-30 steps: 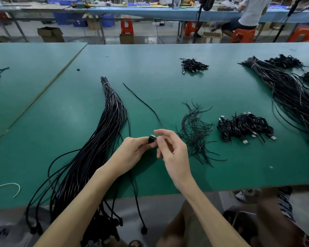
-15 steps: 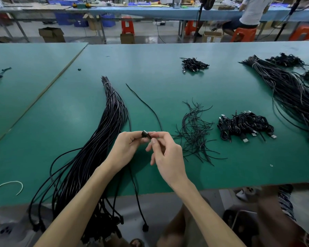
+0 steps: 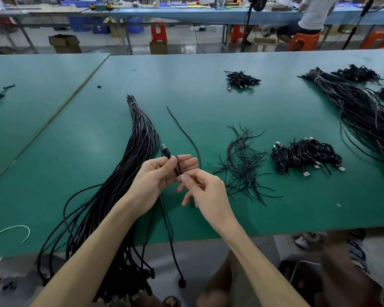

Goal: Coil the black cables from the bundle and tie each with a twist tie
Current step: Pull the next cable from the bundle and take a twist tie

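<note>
A thick bundle of long black cables (image 3: 129,165) runs from mid-table down over the front edge on my left. My left hand (image 3: 157,176) pinches one black cable (image 3: 177,167) just below its connector plug (image 3: 165,151), which sticks up past the thumb. My right hand (image 3: 205,191) pinches the same cable right beside the left fingers. The cable's far end (image 3: 182,127) trails away across the green table (image 3: 208,91). Another plug end (image 3: 181,283) hangs below the table edge. Loose black twist ties (image 3: 242,165) lie scattered to the right of my hands.
A pile of coiled, tied cables (image 3: 304,157) lies right of the ties, a smaller pile (image 3: 241,79) farther back. A second big bundle (image 3: 364,116) lies at the far right. A white tie (image 3: 11,231) rests near the front left edge. A person (image 3: 313,16) sits at a bench behind.
Both hands have moved slightly away from me. The plug, earlier pinched between both hands' fingertips, now stands above my left thumb, and a short length of cable lies across my left fingers.
</note>
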